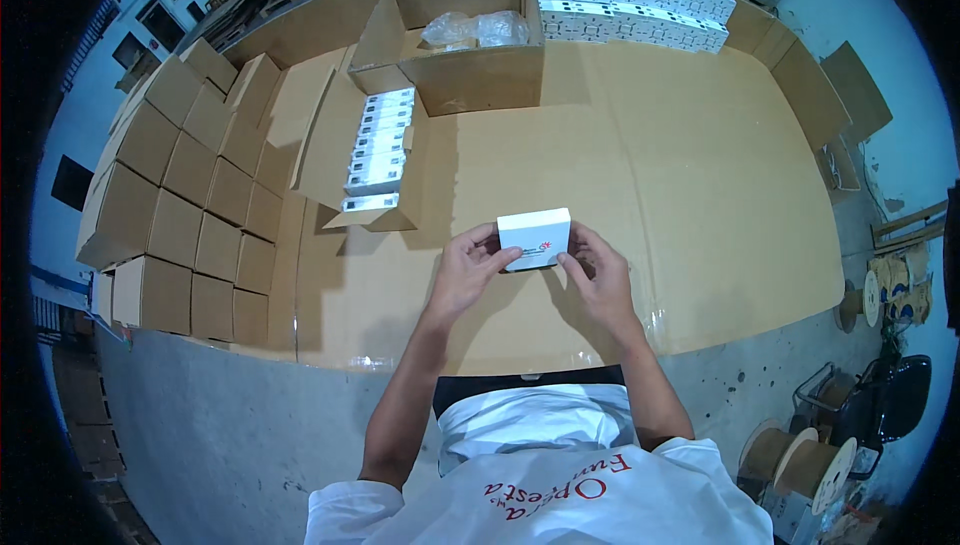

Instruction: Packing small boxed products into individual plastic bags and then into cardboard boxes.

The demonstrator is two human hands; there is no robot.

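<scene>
We hold a small white box [535, 238] between both our hands, just above the cardboard-covered table [700, 205]. Our left hand [468, 270] grips its left side, the fingers curled round the near edge and the thumb laid along the front face. Our right hand [600, 270] closes on its right side, fingertips pressed to the lower right corner. The box sits level, its top face turned up toward us and a small red mark showing on the front face.

Beyond our left hand, a shallow cardboard tray [330, 160] carries a row of white boxes [378, 150] standing on edge, well apart from the box we hold. Behind that stands a large open carton [480, 75] with clear plastic bags [475, 30] inside. At the far edge of the table, more white boxes [630, 5] lie packed in rows. To our left, a block of folded brown cartons [190, 195] is stacked tightly together. On the floor at our right, wooden cable spools [800, 455] rest near a dark chair [895, 395].
</scene>
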